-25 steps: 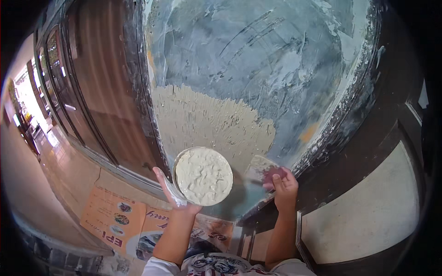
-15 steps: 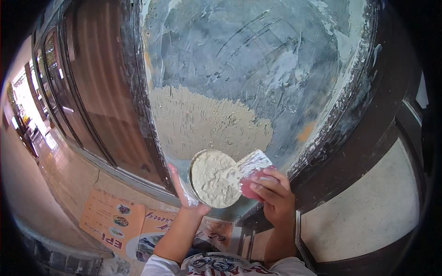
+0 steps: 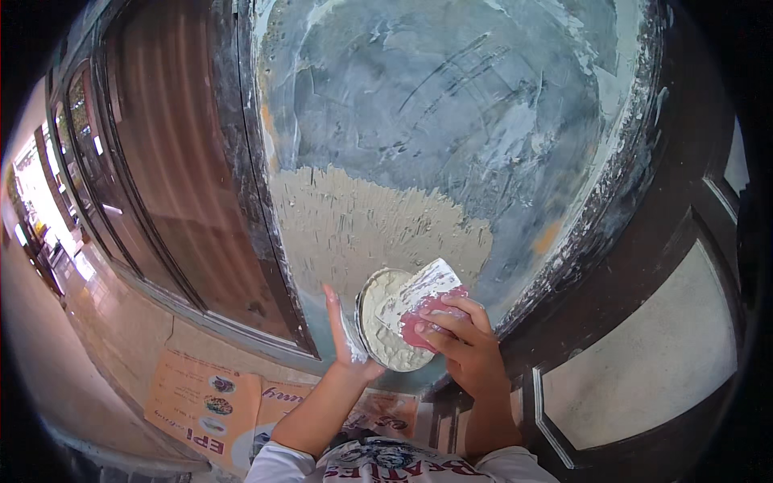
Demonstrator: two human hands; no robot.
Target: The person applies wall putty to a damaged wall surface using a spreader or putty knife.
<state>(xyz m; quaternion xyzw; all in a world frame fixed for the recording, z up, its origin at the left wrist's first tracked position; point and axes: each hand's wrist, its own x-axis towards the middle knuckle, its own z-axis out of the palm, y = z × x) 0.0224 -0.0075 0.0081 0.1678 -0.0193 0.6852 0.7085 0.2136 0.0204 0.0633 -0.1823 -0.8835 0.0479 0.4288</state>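
While, in the head view, the left hand [image 3: 350, 346], thumb splayed, fingers hidden, holds a tub [image 3: 361, 318] of pale paste [image 3: 382, 340] before the wall [image 3: 435, 121], the right hand [image 3: 475, 342] grips a red-handled scraper [image 3: 425, 304] over it — loading step, presumably; next move calls for scraper level.

The left hand [image 3: 352, 342] supports a round tub [image 3: 360, 322] of cream putty [image 3: 377, 304]; over it, the right hand [image 3: 473, 342] grips a flat red-handled scraper [image 3: 431, 291], before a blue-grey wall [image 3: 435, 121] partly coated beige.
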